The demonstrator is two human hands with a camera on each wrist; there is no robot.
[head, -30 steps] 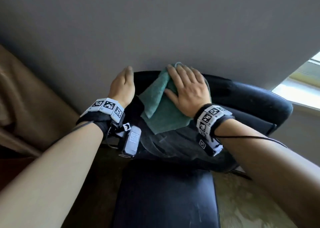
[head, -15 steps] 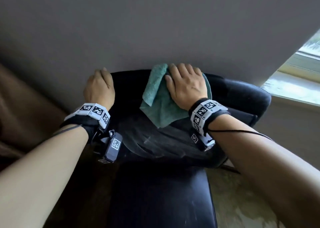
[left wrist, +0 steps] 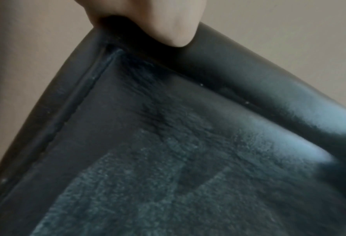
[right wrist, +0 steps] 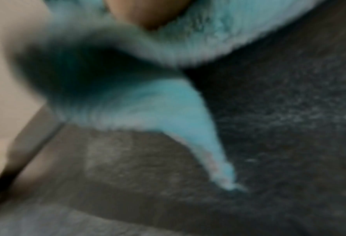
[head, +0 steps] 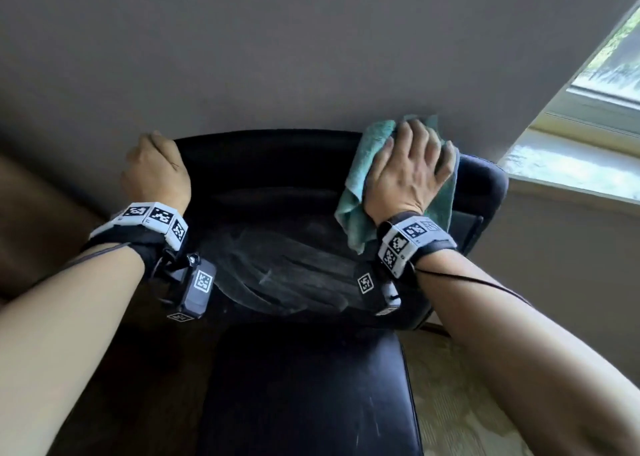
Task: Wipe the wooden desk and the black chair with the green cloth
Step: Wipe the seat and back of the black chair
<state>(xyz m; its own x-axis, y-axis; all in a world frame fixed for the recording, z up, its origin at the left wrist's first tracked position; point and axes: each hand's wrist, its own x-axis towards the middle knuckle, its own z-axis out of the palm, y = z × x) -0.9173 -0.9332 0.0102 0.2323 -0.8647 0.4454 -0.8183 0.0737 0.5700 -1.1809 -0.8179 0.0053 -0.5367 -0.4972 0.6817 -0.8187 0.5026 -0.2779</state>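
The black chair [head: 277, 185] stands below me against a wall, its backrest streaked with pale wipe marks and its seat [head: 304, 386] nearest me. My left hand [head: 156, 157] grips the backrest's top left corner, the thumb [left wrist: 168, 24] lying on the front of the chair's padded rim [left wrist: 248, 76]. My right hand [head: 405, 144] lies flat on the green cloth [head: 353, 192] and presses it onto the backrest's top right end. A fold of the cloth [right wrist: 168, 103] hangs down over the chair's leather [right wrist: 289, 127]. No wooden desk is clearly in view.
A grey wall [head: 311, 57] rises right behind the chair. A bright window sill [head: 571, 164] sits at the right. Brown material [head: 34, 213] fills the left edge. Pale patterned floor [head: 467, 403] shows to the right of the seat.
My right hand has slid the cloth rightward along the top of the backrest to its right end. My left hand has shifted left to the backrest's corner.
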